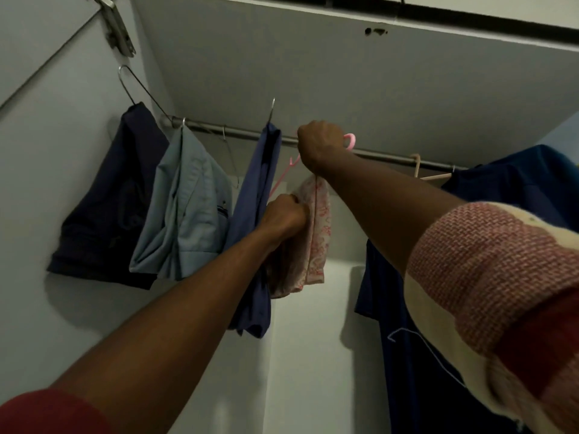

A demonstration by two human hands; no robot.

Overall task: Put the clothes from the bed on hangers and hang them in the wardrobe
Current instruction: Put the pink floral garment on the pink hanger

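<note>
Up at the wardrobe rail, the right hand grips the pink hanger, its hook at — perhaps already over — the bar. Just below, the left hand pinches the floral garment, which hangs lengthwise down from it.

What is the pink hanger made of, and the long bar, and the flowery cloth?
The pink hanger looks like smooth plastic: thick, rounded hook, even colour. The bar seems to be metal, grey with a dull shine. The flowery cloth looks like thin, soft woven fabric, perhaps cotton; it folds and droops limply where the left hand grips it.
</note>
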